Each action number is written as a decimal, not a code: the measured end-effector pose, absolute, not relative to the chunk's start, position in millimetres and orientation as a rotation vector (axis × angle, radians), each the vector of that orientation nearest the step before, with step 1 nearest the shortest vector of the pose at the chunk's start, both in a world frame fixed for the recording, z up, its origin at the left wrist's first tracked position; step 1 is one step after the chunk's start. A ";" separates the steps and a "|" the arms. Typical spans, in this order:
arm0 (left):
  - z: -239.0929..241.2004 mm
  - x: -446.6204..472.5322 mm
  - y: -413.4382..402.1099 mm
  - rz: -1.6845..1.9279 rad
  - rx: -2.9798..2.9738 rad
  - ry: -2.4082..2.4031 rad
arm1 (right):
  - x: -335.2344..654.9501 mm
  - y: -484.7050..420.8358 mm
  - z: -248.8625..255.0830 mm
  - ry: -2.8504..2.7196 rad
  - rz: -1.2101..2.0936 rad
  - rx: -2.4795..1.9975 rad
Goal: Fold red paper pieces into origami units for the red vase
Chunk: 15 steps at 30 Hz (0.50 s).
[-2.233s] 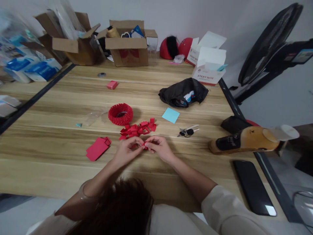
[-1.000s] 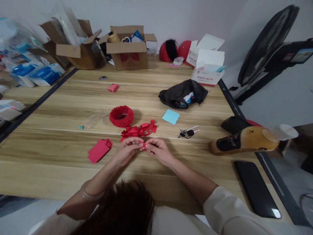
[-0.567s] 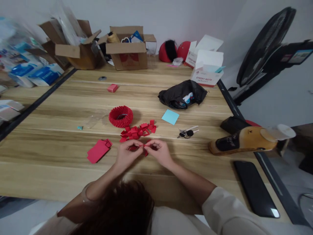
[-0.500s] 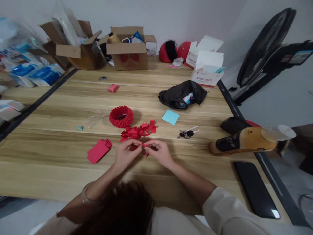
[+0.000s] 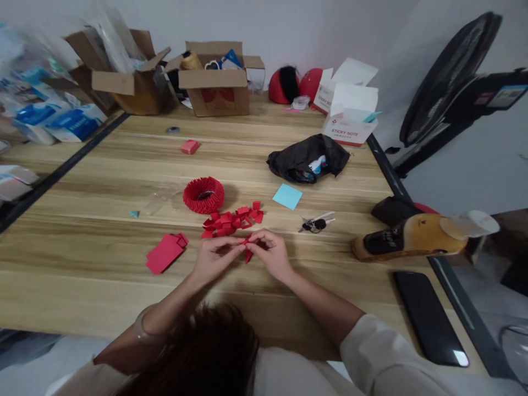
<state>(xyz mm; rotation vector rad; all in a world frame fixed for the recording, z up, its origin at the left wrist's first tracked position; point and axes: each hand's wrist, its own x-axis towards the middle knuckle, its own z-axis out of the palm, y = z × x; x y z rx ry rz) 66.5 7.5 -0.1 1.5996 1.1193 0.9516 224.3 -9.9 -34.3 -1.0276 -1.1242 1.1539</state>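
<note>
Between my two hands is a small piece of folded red paper (image 5: 248, 254), its pointed end hanging below the fingers. My left hand (image 5: 217, 257) pinches it from the left with thumb and forefinger. From the other side my right hand (image 5: 270, 254) pinches it the same way, fingertips almost touching the left ones. Just beyond the hands lies a loose pile of folded red paper pieces (image 5: 226, 221). Behind that pile stands a round red ring of interlocked folded paper (image 5: 203, 204). A stack of flat red paper sheets (image 5: 165, 254) lies left of my left hand.
Right of the pile are a blue sticky note (image 5: 287, 196), keys (image 5: 315, 224) and a black plastic bag (image 5: 307, 157). A bottle (image 5: 412, 236) and a phone (image 5: 429, 318) lie by the right edge. Cardboard boxes (image 5: 213, 93) line the back; a fan (image 5: 449, 77) stands at right.
My fingers have shifted slightly on the red paper, and its pointed lower end shows more clearly between them. The things on the table keep their places.
</note>
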 end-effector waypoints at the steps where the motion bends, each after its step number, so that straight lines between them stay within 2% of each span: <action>1: 0.2 66.8 7.9 0.955 1.580 1.129 | 224.0 -10.1 -34.4 -1.108 1.172 -1.033; 15: -6.2 61.4 16.6 0.966 1.430 1.128 | 227.6 -12.4 -35.5 -1.296 0.955 -1.080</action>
